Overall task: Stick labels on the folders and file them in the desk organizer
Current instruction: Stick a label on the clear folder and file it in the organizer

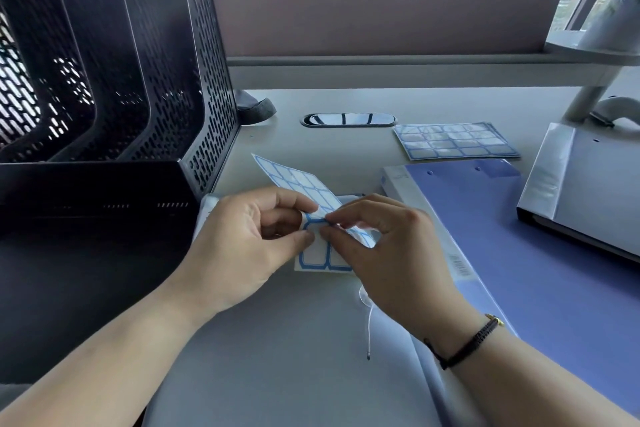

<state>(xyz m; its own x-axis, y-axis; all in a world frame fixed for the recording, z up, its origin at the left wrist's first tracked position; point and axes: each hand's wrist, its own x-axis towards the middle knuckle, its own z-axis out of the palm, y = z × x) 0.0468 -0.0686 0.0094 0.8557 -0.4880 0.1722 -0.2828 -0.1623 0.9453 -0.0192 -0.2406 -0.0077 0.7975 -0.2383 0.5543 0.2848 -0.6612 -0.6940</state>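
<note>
A sheet of white labels with blue borders (298,184) is bent between both hands above the desk. My left hand (242,246) pinches the sheet from the left. My right hand (384,250) pinches a label at the fold with thumb and forefinger. A grey folder (277,357) lies flat under my hands. A blue folder (540,253) lies to its right. A grey binder-like folder (595,184) rests on the blue one at the far right. The black mesh desk organizer (114,62) stands at the left with its slots open.
A stack of spare label sheets (453,140) lies at the back right. A cable grommet (349,120) is set in the desk behind them. A thin white cord (370,326) lies on the grey folder. A shelf post (588,100) rises at the far right.
</note>
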